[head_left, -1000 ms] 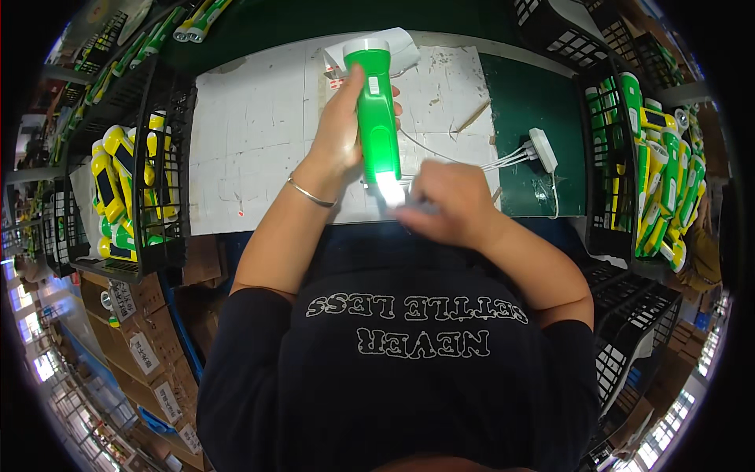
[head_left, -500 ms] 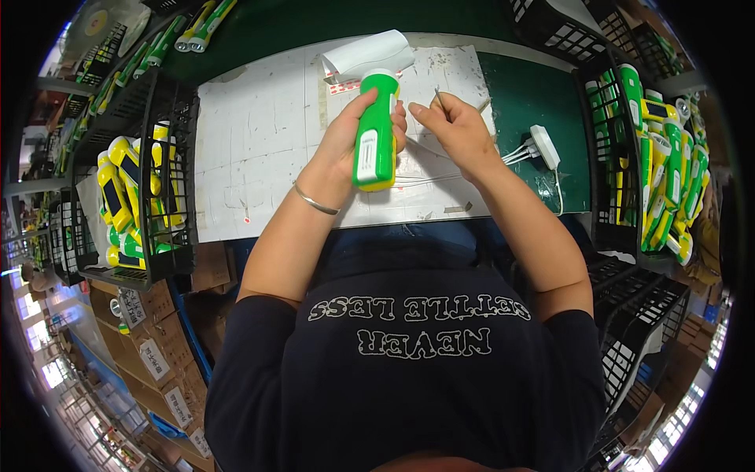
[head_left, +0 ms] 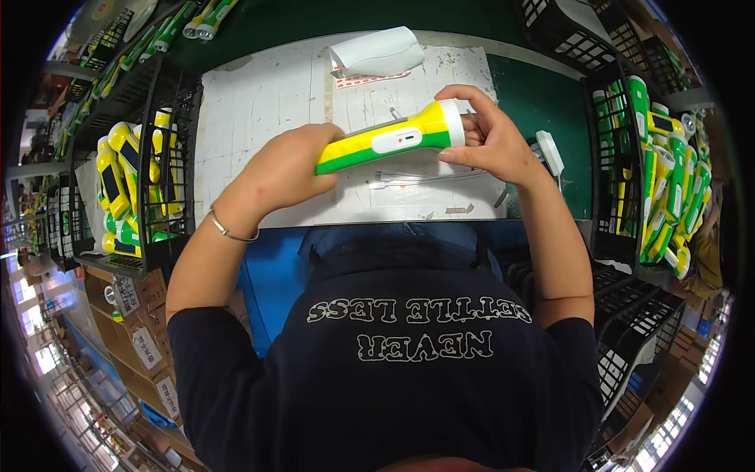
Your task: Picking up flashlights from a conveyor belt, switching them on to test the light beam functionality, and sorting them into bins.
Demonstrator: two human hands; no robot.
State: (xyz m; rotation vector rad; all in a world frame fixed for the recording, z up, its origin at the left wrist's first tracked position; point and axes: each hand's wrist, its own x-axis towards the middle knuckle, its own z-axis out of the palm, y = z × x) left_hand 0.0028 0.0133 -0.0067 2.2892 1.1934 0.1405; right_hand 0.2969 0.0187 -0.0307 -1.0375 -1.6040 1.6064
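A yellow and green flashlight (head_left: 370, 149) with a white head lies level across both hands, above the white board. My left hand (head_left: 287, 167) is wrapped round its tail end, at the left. At the white head, my right hand (head_left: 507, 145) grips the rim between thumb and fingers; some of those fingers are hidden behind it. A white oval panel with a small red dot and a dark slot faces me on the flashlight's side. Beneath it, white cables (head_left: 440, 178) with plugs run over the board to a white charger block (head_left: 548, 152).
A curled white sheet (head_left: 377, 52) lies on a red-marked strip (head_left: 370, 81) at the board's far side. Black crates of flashlights flank me, with the left crate (head_left: 174, 208) and right crate (head_left: 612, 236) close to the white board (head_left: 252, 118). More flashlights (head_left: 208, 23) lie at the far left.
The flashlight has turned from upright to sideways, its white head now at the right. My right hand has moved from beside it onto the head; the thin item it pinched no longer shows there.
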